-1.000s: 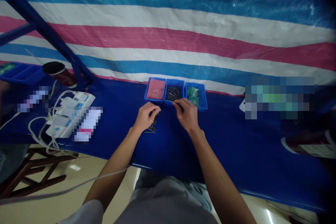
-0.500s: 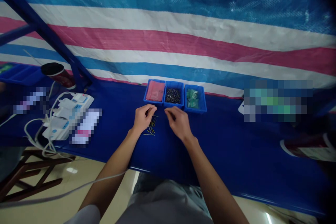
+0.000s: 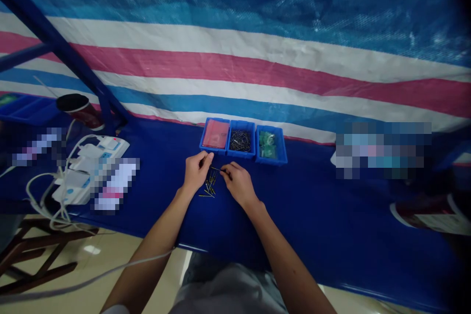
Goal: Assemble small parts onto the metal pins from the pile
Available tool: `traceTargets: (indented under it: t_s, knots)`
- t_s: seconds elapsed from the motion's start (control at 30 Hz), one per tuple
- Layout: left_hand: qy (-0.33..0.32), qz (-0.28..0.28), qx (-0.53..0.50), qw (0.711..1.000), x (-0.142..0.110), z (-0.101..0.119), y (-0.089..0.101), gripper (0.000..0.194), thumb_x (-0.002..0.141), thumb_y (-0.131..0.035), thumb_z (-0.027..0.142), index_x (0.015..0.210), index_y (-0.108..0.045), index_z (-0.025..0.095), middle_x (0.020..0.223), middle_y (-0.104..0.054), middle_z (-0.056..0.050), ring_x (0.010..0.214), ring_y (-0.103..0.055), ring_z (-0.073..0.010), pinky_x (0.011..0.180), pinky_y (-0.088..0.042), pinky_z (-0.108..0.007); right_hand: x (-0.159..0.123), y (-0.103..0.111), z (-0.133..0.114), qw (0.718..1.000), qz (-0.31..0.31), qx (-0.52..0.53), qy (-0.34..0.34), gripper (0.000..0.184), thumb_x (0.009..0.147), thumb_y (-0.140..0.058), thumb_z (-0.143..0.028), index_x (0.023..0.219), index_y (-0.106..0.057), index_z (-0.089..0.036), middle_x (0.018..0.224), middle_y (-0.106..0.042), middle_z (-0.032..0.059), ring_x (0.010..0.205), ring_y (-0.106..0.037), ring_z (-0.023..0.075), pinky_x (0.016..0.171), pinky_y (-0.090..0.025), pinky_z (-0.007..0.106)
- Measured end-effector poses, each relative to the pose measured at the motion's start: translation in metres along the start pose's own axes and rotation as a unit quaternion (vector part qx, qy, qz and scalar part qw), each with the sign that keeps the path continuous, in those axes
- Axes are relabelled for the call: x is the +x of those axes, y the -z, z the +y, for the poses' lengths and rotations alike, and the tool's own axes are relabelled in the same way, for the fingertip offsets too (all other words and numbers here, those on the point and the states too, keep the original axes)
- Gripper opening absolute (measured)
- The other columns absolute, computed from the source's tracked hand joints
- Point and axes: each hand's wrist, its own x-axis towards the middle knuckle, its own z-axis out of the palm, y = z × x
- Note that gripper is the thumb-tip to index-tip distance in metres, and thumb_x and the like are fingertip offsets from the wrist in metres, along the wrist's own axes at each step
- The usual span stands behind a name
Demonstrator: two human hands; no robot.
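Observation:
My right hand (image 3: 238,182) pinches one end of a thin metal pin (image 3: 216,169), whose exact kind is too small to tell. The pin points left over a small pile of similar dark and yellowish pins (image 3: 210,186) on the blue table. Just left of that pile, my left hand (image 3: 196,170) is closed with thumb against fingers; anything between them is hidden. Beyond my hands, three blue bins stand side by side: one with pink bags or sheets (image 3: 216,134), one full of thin metal pins (image 3: 241,141), one with green and clear plastic pieces (image 3: 268,144).
A white power strip (image 3: 91,169) with plugs and cables lies at the left, beside a blurred-out phone-like item (image 3: 117,184). A dark red cup (image 3: 81,110) stands behind it. Another cup (image 3: 430,213) lies at the right. A striped tarp (image 3: 221,64) hangs behind the table.
My right hand has moved from the middle bin left and toward me, to the loose pile, and a pin now shows in its fingers. My left hand stays near the pile.

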Motion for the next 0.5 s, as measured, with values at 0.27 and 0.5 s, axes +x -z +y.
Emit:
traceTargets:
  t_s: [0.27,0.5]
  knots:
    - [0.001,-0.001,0.001,1.0,0.001,0.002,0.0,0.041,0.096,-0.05,0.04,0.064,-0.055,0.016,0.053,-0.05,0.003,0.05,-0.046,-0.0091,0.056,-0.035,-0.022,0.001,-0.001,-0.008,0.997,-0.01,-0.074,-0.013,0.01,0.097,-0.054,-0.022,0.092,-0.063,-0.022,0.093,-0.064,0.0011,0.075,-0.062,0.0145,0.061,-0.036,0.025]
    - [-0.058,-0.016,0.04,0.997,0.001,0.001,0.0,0.031,0.097,-0.051,0.035,0.077,-0.066,0.016,0.067,-0.061,-0.001,0.058,-0.051,-0.0114,0.06,-0.04,-0.024,-0.001,-0.003,-0.01,0.993,-0.022,-0.112,-0.026,0.011,0.099,-0.047,-0.017,0.094,-0.056,-0.021,0.095,-0.062,0.0035,0.072,-0.061,0.0151,0.058,-0.032,0.026]
